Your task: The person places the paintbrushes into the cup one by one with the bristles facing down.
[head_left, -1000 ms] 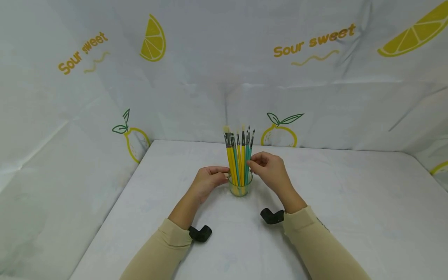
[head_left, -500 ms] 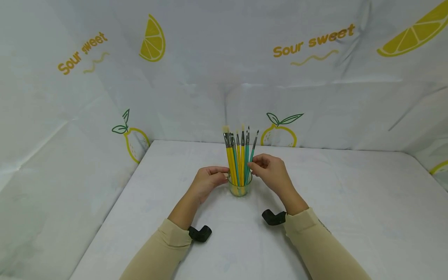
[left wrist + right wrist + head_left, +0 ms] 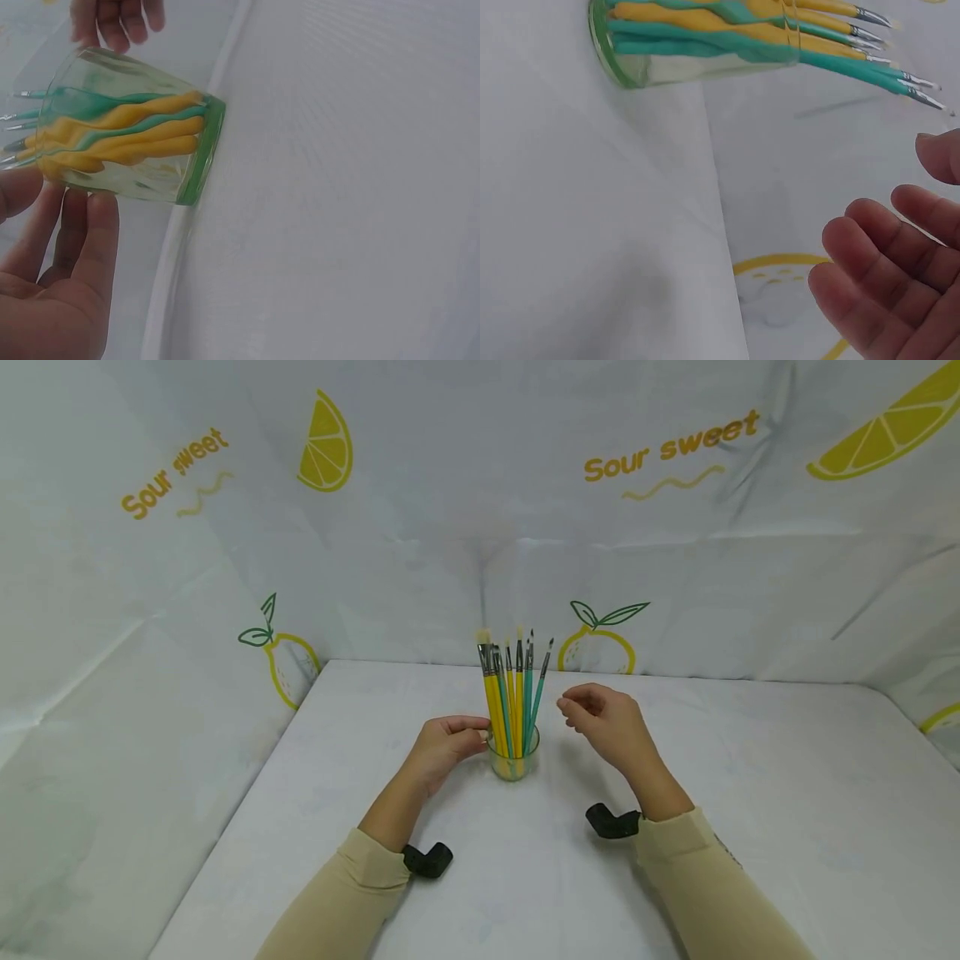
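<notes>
A clear glass (image 3: pixel 513 767) with a green-tinted base stands upright on the table, holding several yellow- and teal-handled paintbrushes (image 3: pixel 519 693), bristles up. My left hand (image 3: pixel 444 750) is at the glass's left side, its nearly straight fingertips touching the wall near the rim in the left wrist view. One teal paintbrush (image 3: pixel 539 689) leans out to the right of the others. Just right of the glass, apart from it, my right hand (image 3: pixel 609 724) hovers with loosely bent fingers and holds nothing; its fingers (image 3: pixel 862 251) show bare in the right wrist view.
A white cloth covers the table (image 3: pixel 480 868). Behind it rises a white backdrop (image 3: pixel 450 510) printed with lemons and lettering. Black wrist mounts (image 3: pixel 429 860) stick out inward from both sleeves.
The rightmost teal paintbrush has tilted outward to the right. My right hand has let go of it and moved away to the right. The left hand stays at the glass.
</notes>
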{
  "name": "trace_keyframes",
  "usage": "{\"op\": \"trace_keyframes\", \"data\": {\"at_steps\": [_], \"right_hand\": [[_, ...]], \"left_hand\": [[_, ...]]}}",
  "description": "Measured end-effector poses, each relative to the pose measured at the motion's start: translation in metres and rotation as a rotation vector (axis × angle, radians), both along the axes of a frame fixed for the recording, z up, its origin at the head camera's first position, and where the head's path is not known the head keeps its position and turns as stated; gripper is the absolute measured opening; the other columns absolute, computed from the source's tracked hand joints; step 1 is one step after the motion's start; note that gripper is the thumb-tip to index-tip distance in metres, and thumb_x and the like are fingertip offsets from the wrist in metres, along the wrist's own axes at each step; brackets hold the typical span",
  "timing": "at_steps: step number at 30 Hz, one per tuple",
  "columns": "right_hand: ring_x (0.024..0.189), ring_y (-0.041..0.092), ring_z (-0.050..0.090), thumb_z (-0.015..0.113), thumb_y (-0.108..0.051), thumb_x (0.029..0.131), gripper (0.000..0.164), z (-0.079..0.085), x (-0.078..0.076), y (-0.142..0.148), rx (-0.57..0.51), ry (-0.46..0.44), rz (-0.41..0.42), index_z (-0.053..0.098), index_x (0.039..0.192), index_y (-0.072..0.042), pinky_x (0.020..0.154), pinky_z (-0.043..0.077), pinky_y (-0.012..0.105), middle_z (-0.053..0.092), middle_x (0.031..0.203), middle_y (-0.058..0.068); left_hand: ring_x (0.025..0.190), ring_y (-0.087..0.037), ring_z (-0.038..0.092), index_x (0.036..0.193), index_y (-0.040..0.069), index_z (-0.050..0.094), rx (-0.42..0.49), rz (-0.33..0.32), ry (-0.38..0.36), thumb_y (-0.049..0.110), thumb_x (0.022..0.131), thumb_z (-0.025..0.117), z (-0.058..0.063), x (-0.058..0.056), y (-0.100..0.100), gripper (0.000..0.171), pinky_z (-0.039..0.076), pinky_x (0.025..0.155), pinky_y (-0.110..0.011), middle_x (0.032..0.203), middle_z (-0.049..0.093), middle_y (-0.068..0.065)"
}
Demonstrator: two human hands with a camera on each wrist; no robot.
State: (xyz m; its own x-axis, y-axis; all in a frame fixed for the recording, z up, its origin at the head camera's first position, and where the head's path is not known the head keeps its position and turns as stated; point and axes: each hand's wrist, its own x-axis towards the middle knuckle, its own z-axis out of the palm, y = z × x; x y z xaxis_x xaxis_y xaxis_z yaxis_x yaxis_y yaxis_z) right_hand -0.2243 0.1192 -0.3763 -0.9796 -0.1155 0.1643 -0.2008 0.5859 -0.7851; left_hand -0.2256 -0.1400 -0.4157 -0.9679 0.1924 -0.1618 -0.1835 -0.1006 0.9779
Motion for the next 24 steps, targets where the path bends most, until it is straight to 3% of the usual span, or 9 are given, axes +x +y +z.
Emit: {"op": "trace_keyframes", "data": {"at_steps": [5, 11, 17, 21, 24], "right_hand": [[0.089, 0.018, 0.061, 0.050, -0.056, 0.089, 0.047, 0.003, 0.007, 0.030, 0.101, 0.012, -0.042, 0.061, 0.115, -0.019, 0.073, 0.050, 0.034, 0.067, 0.099, -0.002], [0.096, 0.020, 0.059, 0.049, -0.056, 0.090, 0.050, 0.008, 0.017, 0.053, 0.098, 0.023, -0.082, 0.060, 0.119, -0.017, 0.080, 0.048, 0.038, 0.066, 0.104, -0.001], [0.104, 0.027, 0.057, 0.051, -0.051, 0.091, 0.051, 0.007, 0.017, 0.061, 0.137, 0.069, -0.089, 0.056, 0.124, -0.012, 0.087, 0.048, 0.046, 0.061, 0.116, 0.007], [0.120, 0.035, 0.047, 0.053, -0.047, 0.092, 0.058, 0.001, 0.014, 0.067, 0.251, 0.086, -0.076, 0.049, 0.132, -0.004, 0.097, 0.041, 0.053, 0.051, 0.131, 0.016], [0.129, 0.040, 0.035, 0.053, -0.047, 0.092, 0.064, -0.003, 0.010, 0.071, 0.336, 0.087, -0.062, 0.042, 0.137, -0.002, 0.102, 0.033, 0.058, 0.043, 0.139, 0.021]], "left_hand": [[0.092, -0.018, 0.065, 0.111, -0.004, 0.066, -0.004, 0.001, -0.011, 0.001, 0.085, 0.059, 0.001, 0.000, 0.002, 0.028, 0.053, 0.089, -0.031, 0.119, 0.062, -0.012], [0.094, -0.017, 0.065, 0.109, -0.001, 0.067, -0.047, 0.006, -0.006, 0.004, 0.084, 0.061, 0.003, 0.001, 0.000, 0.027, 0.054, 0.088, -0.031, 0.119, 0.062, -0.012], [0.099, -0.020, 0.064, 0.112, -0.002, 0.066, -0.097, -0.007, 0.010, 0.010, 0.086, 0.062, 0.006, -0.001, -0.004, 0.029, 0.053, 0.089, -0.031, 0.120, 0.062, -0.010], [0.108, -0.021, 0.061, 0.117, 0.004, 0.064, -0.234, 0.035, 0.093, 0.019, 0.088, 0.063, 0.013, 0.000, -0.012, 0.033, 0.051, 0.093, -0.033, 0.120, 0.063, -0.006], [0.117, -0.023, 0.055, 0.123, 0.014, 0.062, -0.469, 0.076, 0.227, 0.026, 0.089, 0.062, 0.021, 0.003, -0.021, 0.036, 0.048, 0.097, -0.039, 0.125, 0.061, -0.003]]}}
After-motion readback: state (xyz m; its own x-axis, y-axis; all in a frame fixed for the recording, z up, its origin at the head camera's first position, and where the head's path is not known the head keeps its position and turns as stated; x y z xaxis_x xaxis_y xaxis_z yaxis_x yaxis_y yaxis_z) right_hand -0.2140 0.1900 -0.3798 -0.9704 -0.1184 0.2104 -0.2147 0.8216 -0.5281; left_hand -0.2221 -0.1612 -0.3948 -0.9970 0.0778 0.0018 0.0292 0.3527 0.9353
